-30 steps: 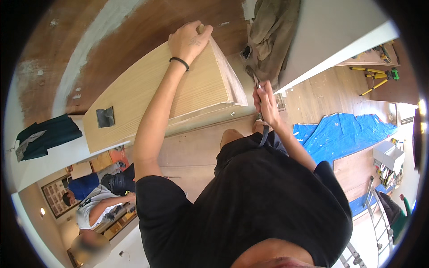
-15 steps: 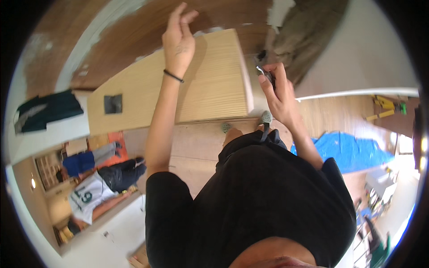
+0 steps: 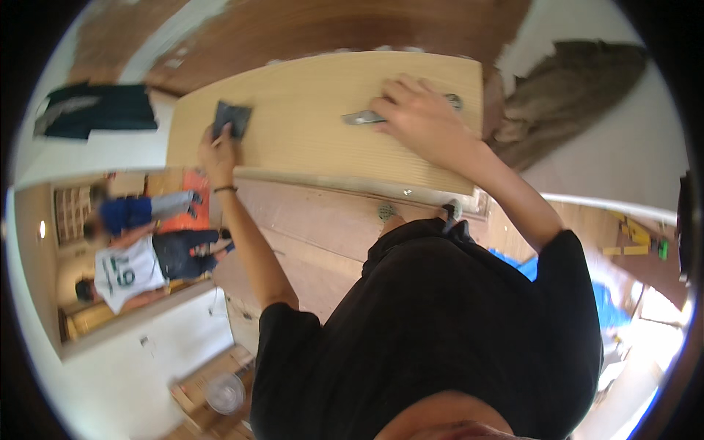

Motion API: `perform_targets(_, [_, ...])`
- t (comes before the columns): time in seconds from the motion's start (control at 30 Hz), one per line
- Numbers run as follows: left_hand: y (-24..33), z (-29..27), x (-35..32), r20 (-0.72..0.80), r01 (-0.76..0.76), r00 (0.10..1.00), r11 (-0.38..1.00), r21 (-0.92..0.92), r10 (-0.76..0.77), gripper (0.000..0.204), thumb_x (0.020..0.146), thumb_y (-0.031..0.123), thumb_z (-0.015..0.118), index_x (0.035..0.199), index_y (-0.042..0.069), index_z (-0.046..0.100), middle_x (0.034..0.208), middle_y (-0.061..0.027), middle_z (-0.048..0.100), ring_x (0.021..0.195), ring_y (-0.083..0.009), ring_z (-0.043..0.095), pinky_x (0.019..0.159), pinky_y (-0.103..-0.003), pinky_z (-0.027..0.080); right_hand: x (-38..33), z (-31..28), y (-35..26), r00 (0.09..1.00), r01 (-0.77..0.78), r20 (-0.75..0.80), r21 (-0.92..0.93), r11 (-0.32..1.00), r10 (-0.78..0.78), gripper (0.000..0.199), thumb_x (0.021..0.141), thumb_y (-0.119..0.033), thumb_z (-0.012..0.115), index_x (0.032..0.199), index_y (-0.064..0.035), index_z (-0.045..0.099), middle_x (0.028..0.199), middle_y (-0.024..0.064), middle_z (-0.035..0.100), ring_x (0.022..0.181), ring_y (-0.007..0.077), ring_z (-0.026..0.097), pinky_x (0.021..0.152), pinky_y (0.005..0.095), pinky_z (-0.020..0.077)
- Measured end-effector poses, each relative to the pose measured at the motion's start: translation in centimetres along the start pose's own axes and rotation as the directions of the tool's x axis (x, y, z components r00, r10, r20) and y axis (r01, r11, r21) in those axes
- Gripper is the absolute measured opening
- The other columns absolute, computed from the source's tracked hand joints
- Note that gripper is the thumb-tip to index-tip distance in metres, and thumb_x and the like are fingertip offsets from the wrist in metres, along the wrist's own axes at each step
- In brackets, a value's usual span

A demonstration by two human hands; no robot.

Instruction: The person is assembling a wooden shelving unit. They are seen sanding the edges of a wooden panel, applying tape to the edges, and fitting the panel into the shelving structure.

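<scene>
A long pale wood-grain board (image 3: 308,147) spans the upper middle, in front of me. At its left part my left hand (image 3: 218,154) is closed, thumb and fingers pinching the lower edge of a dark grey square sheet (image 3: 233,117), like sandpaper. My right hand (image 3: 425,121) lies over the board's right part, fingers curled around a grey metal hand tool (image 3: 359,117). The tool's flat, tapering end sticks out to the left, its dark rounded end to the right; the palm hides its middle. It resembles a utility knife, though blur hides detail.
A brown cloth (image 3: 565,95) lies right of the board, a dark green cloth (image 3: 103,110) to its left. Two people stand at the left, one in a white shirt (image 3: 132,271). Cardboard boxes (image 3: 194,389) sit at lower left; blue sheeting (image 3: 609,304) is on the right.
My left hand has come down to the left and taken hold of the dark sheet. My right hand has moved from beside the board onto it with the tool. The view has shifted.
</scene>
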State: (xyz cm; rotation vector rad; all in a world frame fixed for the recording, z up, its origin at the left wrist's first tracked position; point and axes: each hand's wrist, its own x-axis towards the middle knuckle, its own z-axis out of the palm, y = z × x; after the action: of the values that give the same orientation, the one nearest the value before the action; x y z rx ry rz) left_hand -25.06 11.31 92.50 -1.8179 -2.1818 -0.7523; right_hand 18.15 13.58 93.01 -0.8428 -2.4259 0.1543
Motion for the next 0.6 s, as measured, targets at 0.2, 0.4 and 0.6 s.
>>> perform_targets(0.2, [15.0, -4.5, -0.4, -0.288, -0.067, 0.949, 0.811, -0.581, -0.128, 0.022, 0.095, 0.016, 0.065, 0.102, -0.005, 0.064, 0.086, -0.0079, 0.069, 0.075, -0.0110, 0.061, 0.068, -0.023, 0.050, -1.5, -1.6, -1.3, 0.975, -0.132, -0.161, 0.143, 0.981, 0.155, 0.057, 0.083, -0.041, 0.069, 0.124, -0.0046, 0.055, 0.117, 0.0129, 0.057, 0.112, 0.0282, 0.054, 0.094, 0.0405, 0.0443])
perform_targets(0.4, [31.3, -4.5, -5.1, -0.440, -0.880, 0.463, 0.338, -0.335, 0.769, 0.017, 0.079, 0.001, 0.069, 0.096, 0.004, 0.068, 0.100, -0.0085, 0.070, 0.092, -0.0243, 0.070, 0.075, -0.031, 0.056, -6.2, -6.5, -3.9, 0.951, 0.128, 0.012, 0.893, -0.431, 0.309, 0.104, 0.079, -0.064, 0.068, 0.148, 0.0006, 0.026, 0.141, 0.0189, 0.044, 0.126, 0.0277, 0.049, 0.105, 0.0409, 0.0393])
perform_targets(0.6, [34.8, -2.4, -5.9, -0.187, -0.930, 0.089, 0.014, -0.367, 0.978, 0.023, 0.081, 0.021, 0.074, 0.101, 0.010, 0.069, 0.115, -0.0088, 0.066, 0.105, -0.0268, 0.066, 0.091, -0.037, 0.049, -13.5, -5.2, -2.2, 0.926, 0.041, 0.175, 0.833, -0.551, 0.334, 0.070, 0.088, -0.024, 0.064, 0.145, 0.0007, 0.033, 0.136, 0.0143, 0.050, 0.126, 0.0245, 0.049, 0.106, 0.0367, 0.0394])
